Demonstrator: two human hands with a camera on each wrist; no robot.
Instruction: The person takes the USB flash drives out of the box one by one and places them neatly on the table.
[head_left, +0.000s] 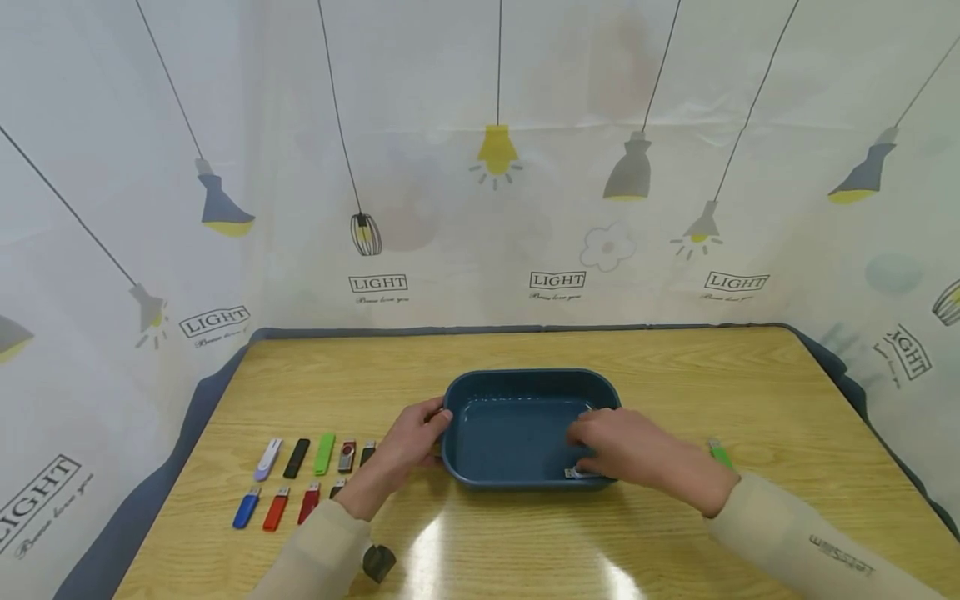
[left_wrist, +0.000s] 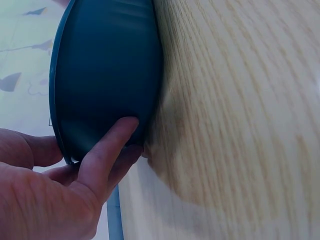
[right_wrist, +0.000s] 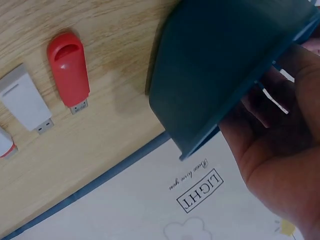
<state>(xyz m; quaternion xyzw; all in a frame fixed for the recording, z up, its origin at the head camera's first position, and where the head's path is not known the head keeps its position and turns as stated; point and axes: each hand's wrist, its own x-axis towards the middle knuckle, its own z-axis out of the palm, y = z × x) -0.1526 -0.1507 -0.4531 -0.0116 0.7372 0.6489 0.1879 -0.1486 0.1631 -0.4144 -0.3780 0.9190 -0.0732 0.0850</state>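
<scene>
A dark blue rectangular dish (head_left: 517, 483) sits mid-table. My left hand (head_left: 408, 437) grips its left end, the thumb at the rim and the fingers against the outer wall, as the left wrist view shows. My right hand (head_left: 626, 446) reaches over the right rim into the dish with bent fingers. By its thumb, near the front wall, the metal plug of a USB stick (head_left: 572, 473) shows; the rest of the stick is hidden. Whether the fingers hold it is hidden too. In the right wrist view the dish wall (right_wrist: 210, 65) covers the fingertips.
Left of the dish lie two rows of USB sticks, among them a blue one (head_left: 246, 508) and a white one (head_left: 268, 459). On the right lies a green stick (head_left: 721, 454). A red stick (right_wrist: 69, 70) and a white stick (right_wrist: 26, 97) show beside the dish.
</scene>
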